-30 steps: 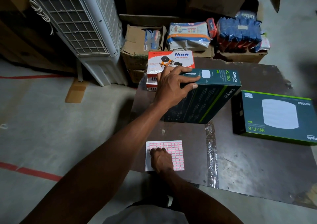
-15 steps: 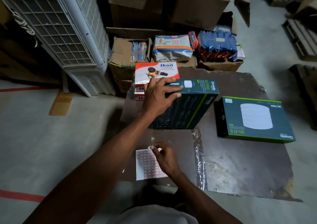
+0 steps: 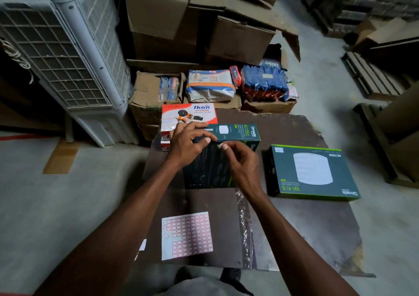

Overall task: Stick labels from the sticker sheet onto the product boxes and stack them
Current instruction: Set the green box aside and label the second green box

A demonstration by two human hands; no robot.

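Observation:
A dark green product box [image 3: 235,133] stands on edge at the middle of the brown board [image 3: 294,227]. My left hand [image 3: 188,143] grips its top left corner. My right hand [image 3: 240,161] is at the box's front face, with a small pale label [image 3: 219,146] pinched between thumb and finger, close to my left thumb. The sticker sheet [image 3: 187,235], white with red-framed labels, lies flat near the board's front edge; some spots on its left side are bare. A second green box [image 3: 310,173] lies flat to the right with a small label at its far left corner.
Red and white boxes [image 3: 188,114] are stacked behind the upright box. Cardboard cartons [image 3: 145,98] and packaged goods [image 3: 263,82] line the back. A white air cooler [image 3: 63,57] stands at the left. Pallets and cartons [image 3: 390,123] sit at the right on the concrete floor.
My right hand has left the sticker sheet and risen to the upright box with a peeled label. My left hand stays on the box's top. The camera has moved back.

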